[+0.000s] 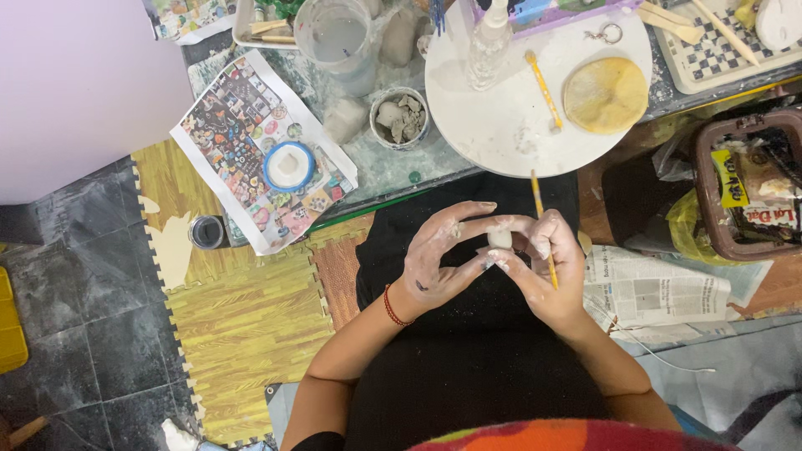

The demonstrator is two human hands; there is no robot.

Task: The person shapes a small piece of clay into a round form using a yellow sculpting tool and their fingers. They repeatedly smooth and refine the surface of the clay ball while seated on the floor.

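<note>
Both my hands pinching a small white clay lump over my lap.

My left hand (439, 255) and right hand (547, 267) press fingertips onto the clay lump (499, 239), centre frame; the right also grips a yellow modelling tool (545, 242). A round white turntable (501, 108) sits at twelve o'clock.

- A hobby pottery corner in a home or small studio.
- Round white turntable (518, 92), bowl of clay scraps (399, 117), murky water cup (338, 42), wooden modelling tools (668, 21).
- Foam puzzle floor mats (242, 317), spread newspaper (652, 292).
</note>
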